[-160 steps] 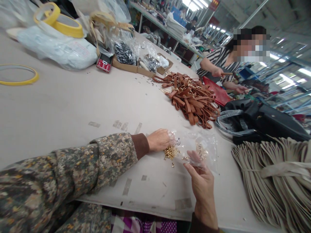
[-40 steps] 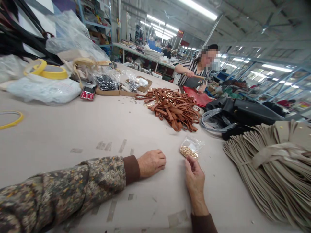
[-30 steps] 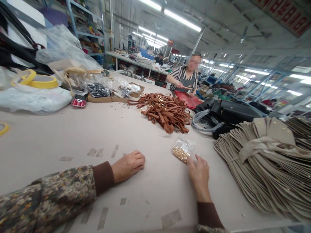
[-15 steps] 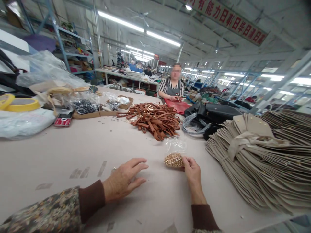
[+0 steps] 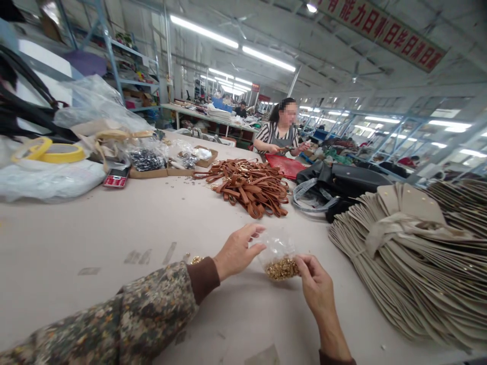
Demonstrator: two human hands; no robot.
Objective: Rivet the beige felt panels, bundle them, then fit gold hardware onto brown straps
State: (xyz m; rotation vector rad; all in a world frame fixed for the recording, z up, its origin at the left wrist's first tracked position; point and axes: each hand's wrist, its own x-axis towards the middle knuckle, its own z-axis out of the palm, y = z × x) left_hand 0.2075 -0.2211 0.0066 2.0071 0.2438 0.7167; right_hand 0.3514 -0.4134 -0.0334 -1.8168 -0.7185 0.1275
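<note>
A clear plastic bag (image 5: pixel 280 256) partly filled with small gold metal pieces is pinched at its lower right edge by my right hand (image 5: pixel 315 279). On the bag's other side, my left hand (image 5: pixel 239 249) has its thumb and fingers apart, with the fingertips close to the bag's upper left edge. Whether those fingertips touch the plastic, I cannot tell. A few loose gold pieces (image 5: pixel 196 260) lie on the table, partly hidden behind my left sleeve.
Brown straps with gold clasps (image 5: pixel 251 187) are heaped beyond the bag. Stacked beige panels (image 5: pixel 403 263) stand at right, near black bags (image 5: pixel 342 182). Yellow tape rolls (image 5: pixel 64 153), a red calculator (image 5: pixel 116 178) and boxed hardware lie left. A co-worker (image 5: pixel 279 132) is across the table.
My left hand has moved right and forward to the bag, uncovering loose gold pieces. The bag is now tilted in my right hand. The co-worker has turned aside, and the view has shifted slightly.
</note>
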